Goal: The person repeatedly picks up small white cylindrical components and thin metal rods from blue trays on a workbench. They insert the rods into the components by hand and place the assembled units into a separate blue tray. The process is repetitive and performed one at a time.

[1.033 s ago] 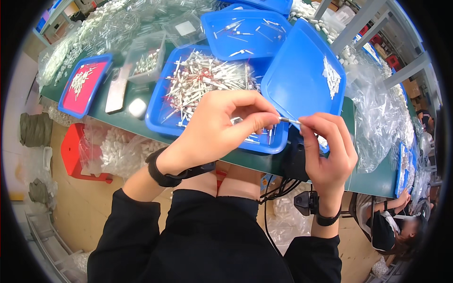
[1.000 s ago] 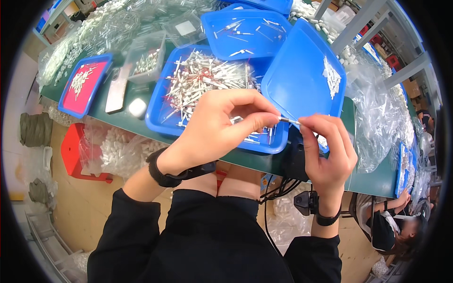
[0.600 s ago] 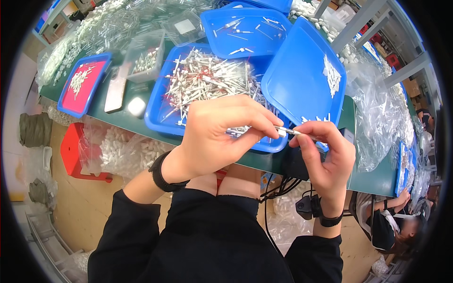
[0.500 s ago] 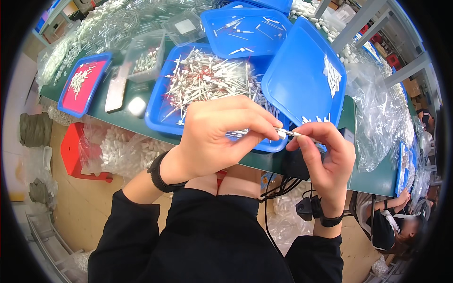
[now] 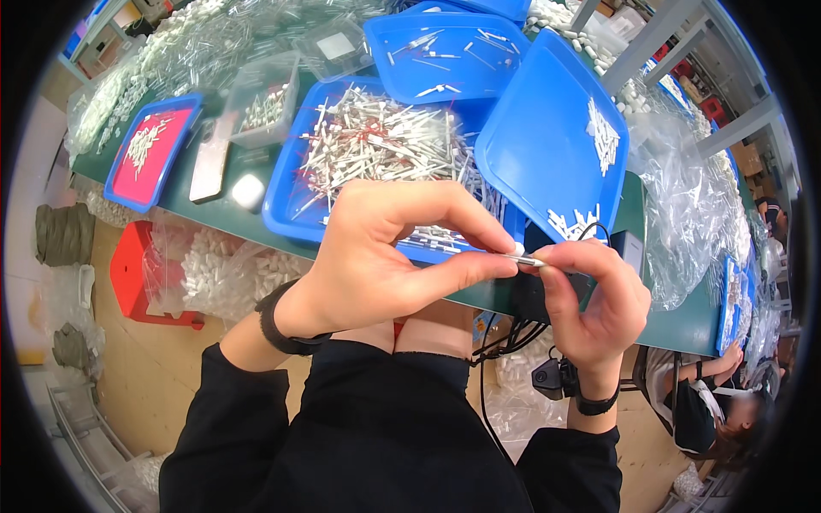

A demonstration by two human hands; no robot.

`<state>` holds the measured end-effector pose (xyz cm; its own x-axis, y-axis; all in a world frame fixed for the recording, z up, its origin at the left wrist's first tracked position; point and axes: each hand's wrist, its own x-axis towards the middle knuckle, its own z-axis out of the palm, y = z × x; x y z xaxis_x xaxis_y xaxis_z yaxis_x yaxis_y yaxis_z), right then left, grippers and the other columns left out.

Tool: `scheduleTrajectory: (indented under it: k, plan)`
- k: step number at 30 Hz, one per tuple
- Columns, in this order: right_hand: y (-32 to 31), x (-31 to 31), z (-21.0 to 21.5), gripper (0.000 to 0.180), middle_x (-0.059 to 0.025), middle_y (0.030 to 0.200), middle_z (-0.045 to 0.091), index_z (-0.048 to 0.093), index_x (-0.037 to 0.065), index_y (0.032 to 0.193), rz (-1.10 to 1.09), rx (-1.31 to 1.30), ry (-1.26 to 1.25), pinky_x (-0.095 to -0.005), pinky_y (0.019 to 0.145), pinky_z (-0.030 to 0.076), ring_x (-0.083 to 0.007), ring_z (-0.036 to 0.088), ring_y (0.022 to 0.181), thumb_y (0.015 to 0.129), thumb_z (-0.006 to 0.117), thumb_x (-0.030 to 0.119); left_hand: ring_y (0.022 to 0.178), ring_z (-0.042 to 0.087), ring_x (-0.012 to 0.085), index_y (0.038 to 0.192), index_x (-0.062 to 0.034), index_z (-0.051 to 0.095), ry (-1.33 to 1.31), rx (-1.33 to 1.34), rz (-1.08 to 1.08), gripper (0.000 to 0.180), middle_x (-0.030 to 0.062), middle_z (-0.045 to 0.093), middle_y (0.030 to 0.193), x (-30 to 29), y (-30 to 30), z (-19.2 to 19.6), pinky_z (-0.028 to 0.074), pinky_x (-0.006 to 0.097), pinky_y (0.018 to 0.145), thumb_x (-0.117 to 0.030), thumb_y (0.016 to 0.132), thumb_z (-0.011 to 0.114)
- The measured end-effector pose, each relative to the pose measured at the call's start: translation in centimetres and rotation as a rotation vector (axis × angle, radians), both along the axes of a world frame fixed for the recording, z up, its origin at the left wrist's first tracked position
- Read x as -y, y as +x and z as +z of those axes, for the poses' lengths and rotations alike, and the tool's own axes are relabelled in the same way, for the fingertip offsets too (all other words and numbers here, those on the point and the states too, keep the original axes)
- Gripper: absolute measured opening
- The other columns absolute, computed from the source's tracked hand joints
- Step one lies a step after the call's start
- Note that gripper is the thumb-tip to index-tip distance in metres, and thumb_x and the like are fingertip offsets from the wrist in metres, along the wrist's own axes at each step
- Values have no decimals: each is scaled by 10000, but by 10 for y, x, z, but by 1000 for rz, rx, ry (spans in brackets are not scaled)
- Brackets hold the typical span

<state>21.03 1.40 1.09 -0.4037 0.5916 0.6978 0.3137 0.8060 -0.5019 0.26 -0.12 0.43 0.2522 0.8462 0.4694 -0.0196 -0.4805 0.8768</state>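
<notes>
My left hand pinches one end of a slim silver-and-white rod between thumb and forefinger. At its other end, the fingertips of my right hand are closed on the same rod. It lies nearly level above the near edge of a blue tray, which is heaped with thin white sticks and some red strands. My fingertips cover part of the rod, so its full length is hidden.
A tilted blue tray holds white pieces at right; another blue tray lies behind. Leftward are a clear box, a phone, a white case and a pink-lined tray. Black cables hang at the table edge.
Both hands have shifted slightly downward with the rod. My left thumb has straightened along it, and less of the rod shows on the right hand's side.
</notes>
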Motion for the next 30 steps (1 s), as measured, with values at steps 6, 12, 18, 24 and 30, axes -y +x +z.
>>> scheduleTrajectory:
  k: [6,12,18,24,30]
  plan:
    - [0,3,1,154,-87,722,652,637,-16,820,21,-17,-53,-261,509,468,-188,615,577,689,689,-76,761,680,266,815,26,670,432,-101,93,178,151,681,785,-5,1,-1,550,322,677,108,664,718]
    - [1,2,-3,142,-86,719,657,638,-15,810,63,-22,-60,-258,500,465,-185,613,571,693,699,-69,753,681,264,812,23,672,508,-139,126,173,143,683,773,-3,2,-4,552,320,661,92,661,721]
    - [-1,6,-4,157,-66,702,659,640,-6,802,54,-25,47,-249,486,454,-181,604,541,676,709,-69,737,678,253,806,32,670,357,-135,82,174,142,678,751,3,0,2,555,314,663,106,654,713]
    - [-2,3,-4,209,-63,717,662,652,4,858,91,35,23,-253,470,434,-167,588,529,667,719,-52,731,676,249,801,36,672,381,-146,74,174,144,676,753,2,0,0,557,313,666,114,650,710]
    - [-4,-2,4,349,-40,793,678,649,36,998,65,190,-14,-258,525,452,-169,596,584,665,749,13,731,675,227,809,21,681,348,-190,97,172,112,681,757,-1,-5,-7,547,305,678,111,664,701]
